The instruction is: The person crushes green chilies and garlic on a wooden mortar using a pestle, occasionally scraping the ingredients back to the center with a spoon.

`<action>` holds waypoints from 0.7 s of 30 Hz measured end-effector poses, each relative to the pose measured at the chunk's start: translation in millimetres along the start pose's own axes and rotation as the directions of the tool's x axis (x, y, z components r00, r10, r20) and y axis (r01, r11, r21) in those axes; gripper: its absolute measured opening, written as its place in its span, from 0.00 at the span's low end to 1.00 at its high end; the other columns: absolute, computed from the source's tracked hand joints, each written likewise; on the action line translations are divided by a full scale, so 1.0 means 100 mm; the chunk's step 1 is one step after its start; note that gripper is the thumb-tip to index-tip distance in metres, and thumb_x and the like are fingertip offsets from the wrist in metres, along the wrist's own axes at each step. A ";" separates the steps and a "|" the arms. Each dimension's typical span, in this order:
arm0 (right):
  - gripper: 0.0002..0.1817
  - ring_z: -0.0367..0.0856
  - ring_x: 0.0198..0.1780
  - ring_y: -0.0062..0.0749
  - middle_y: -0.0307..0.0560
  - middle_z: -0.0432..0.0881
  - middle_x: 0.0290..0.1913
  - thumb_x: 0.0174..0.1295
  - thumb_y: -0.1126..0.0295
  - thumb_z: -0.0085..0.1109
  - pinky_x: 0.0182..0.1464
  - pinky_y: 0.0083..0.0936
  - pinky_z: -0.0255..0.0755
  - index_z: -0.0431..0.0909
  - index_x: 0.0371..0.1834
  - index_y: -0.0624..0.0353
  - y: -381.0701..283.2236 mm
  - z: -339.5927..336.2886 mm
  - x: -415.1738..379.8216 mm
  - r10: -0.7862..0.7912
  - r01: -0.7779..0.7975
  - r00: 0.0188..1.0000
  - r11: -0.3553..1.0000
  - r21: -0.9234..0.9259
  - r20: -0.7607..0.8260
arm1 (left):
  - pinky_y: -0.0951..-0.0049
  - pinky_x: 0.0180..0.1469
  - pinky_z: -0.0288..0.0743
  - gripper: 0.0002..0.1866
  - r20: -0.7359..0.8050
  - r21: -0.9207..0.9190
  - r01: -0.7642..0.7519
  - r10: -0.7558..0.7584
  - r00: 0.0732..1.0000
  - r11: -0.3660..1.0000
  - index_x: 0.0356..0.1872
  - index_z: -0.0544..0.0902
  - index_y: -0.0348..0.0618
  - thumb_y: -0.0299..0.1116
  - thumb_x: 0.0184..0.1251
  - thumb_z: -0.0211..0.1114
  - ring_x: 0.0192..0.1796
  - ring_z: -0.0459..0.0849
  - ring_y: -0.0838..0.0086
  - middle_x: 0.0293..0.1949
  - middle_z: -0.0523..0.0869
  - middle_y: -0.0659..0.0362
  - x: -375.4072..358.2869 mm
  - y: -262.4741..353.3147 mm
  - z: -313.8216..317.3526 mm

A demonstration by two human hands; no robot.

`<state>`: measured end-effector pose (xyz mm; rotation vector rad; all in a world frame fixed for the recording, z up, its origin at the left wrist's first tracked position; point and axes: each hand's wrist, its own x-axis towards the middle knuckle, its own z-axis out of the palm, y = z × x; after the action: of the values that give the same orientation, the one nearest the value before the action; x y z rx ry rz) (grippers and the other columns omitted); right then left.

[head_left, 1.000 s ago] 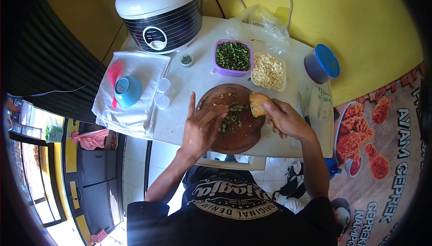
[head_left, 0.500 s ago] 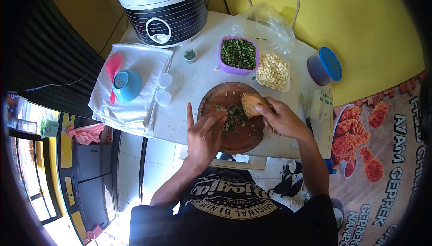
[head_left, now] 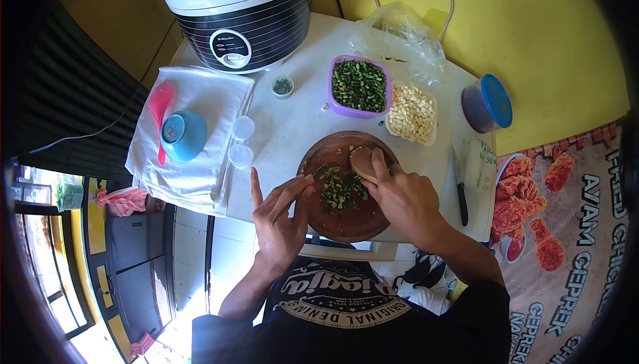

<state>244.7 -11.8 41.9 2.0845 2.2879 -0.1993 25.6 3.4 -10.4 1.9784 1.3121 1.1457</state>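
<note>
On the table [head_left: 286, 124], seemingly crushed greens [head_left: 338, 192] lie between the hands [head_left: 409, 204].

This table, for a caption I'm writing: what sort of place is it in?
Probably a small fried chicken eatery: the wall banner reads "fried chicken", near a rice cooker and a mortar.

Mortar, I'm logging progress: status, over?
Right hand gripping wooden pestle, inside mortar. Left hand at mortar's left rim. Chopped bits inside. Knife off to the right.

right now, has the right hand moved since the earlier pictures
Yes: judged against the purple tub, the right hand has moved left and closer to the person, now reaching over the mortar.
</note>
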 end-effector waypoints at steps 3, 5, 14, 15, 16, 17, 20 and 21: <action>0.29 0.86 0.25 0.52 0.57 0.84 0.25 0.72 0.53 0.59 0.28 0.42 0.79 0.70 0.65 0.66 0.04 -0.11 0.09 -0.037 0.039 0.997 0.999 -0.034 0.063 | 0.40 0.81 0.44 0.11 -0.022 0.010 -0.025 0.025 0.999 1.000 0.47 0.88 0.44 0.22 0.66 0.70 0.46 0.93 0.66 0.42 0.93 0.58 0.05 0.00 0.00; 0.28 0.86 0.25 0.52 0.56 0.84 0.24 0.72 0.53 0.58 0.28 0.41 0.80 0.70 0.64 0.66 0.05 -0.12 0.14 -0.055 0.058 0.987 0.998 -0.016 0.149 | 0.40 0.81 0.45 0.10 -0.033 0.014 -0.018 0.018 0.999 1.000 0.47 0.88 0.43 0.21 0.66 0.70 0.43 0.93 0.65 0.40 0.93 0.57 0.06 -0.01 -0.02; 0.27 0.86 0.32 0.57 0.64 0.85 0.31 0.73 0.50 0.56 0.34 0.45 0.79 0.75 0.60 0.64 0.15 -0.13 0.32 -0.114 0.077 0.983 0.968 0.238 0.144 | 0.45 0.81 0.50 0.06 -0.077 -0.003 -0.047 0.047 0.996 0.999 0.45 0.87 0.35 0.22 0.70 0.66 0.35 0.92 0.60 0.39 0.93 0.54 0.19 -0.03 0.03; 0.26 0.85 0.32 0.61 0.67 0.84 0.32 0.73 0.49 0.56 0.33 0.48 0.78 0.75 0.60 0.61 0.28 -0.09 0.39 -0.136 0.090 0.985 0.934 0.344 0.111 | 0.43 0.80 0.52 0.07 -0.105 0.032 -0.094 0.097 0.990 0.995 0.45 0.87 0.35 0.22 0.69 0.67 0.29 0.90 0.57 0.38 0.93 0.54 0.24 -0.04 0.05; 0.27 0.85 0.28 0.50 0.60 0.84 0.30 0.75 0.45 0.53 0.31 0.43 0.76 0.78 0.58 0.61 0.35 -0.06 0.55 -0.298 0.285 0.953 0.830 0.479 -0.050 | 0.42 0.79 0.53 0.06 -0.077 0.068 -0.084 0.089 0.993 0.994 0.45 0.87 0.37 0.23 0.70 0.67 0.31 0.90 0.58 0.39 0.93 0.56 0.26 -0.05 0.04; 0.30 0.80 0.23 0.30 0.46 0.79 0.26 0.77 0.43 0.49 0.24 0.30 0.72 0.75 0.62 0.60 0.50 -0.14 0.53 -0.176 -0.119 0.899 0.784 0.610 0.401 | 0.42 0.79 0.53 0.06 -0.080 0.065 -0.096 0.101 0.992 0.993 0.45 0.87 0.37 0.23 0.70 0.67 0.31 0.90 0.58 0.39 0.93 0.56 0.29 -0.08 0.06; 0.32 0.71 0.21 0.15 0.35 0.72 0.26 0.78 0.40 0.46 0.20 0.18 0.66 0.72 0.67 0.58 0.49 -0.14 0.25 -0.083 -0.365 0.859 0.592 0.718 0.505 | 0.43 0.78 0.54 0.07 -0.037 0.083 -0.126 0.129 0.991 0.989 0.46 0.87 0.41 0.24 0.70 0.67 0.37 0.91 0.63 0.41 0.92 0.59 0.35 -0.16 0.14; 0.33 0.70 0.21 0.14 0.34 0.71 0.26 0.78 0.40 0.45 0.19 0.16 0.64 0.70 0.69 0.57 0.53 -0.10 0.16 -0.042 -0.422 0.863 0.488 0.765 0.503 | 0.43 0.78 0.54 0.07 -0.044 0.085 -0.122 0.126 0.991 0.989 0.46 0.87 0.41 0.24 0.70 0.67 0.37 0.91 0.63 0.41 0.92 0.59 0.37 -0.14 0.15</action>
<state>296.6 10.1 46.0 2.1907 1.7164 -1.9709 38.6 44.0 -15.6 2.1292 1.2955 1.2233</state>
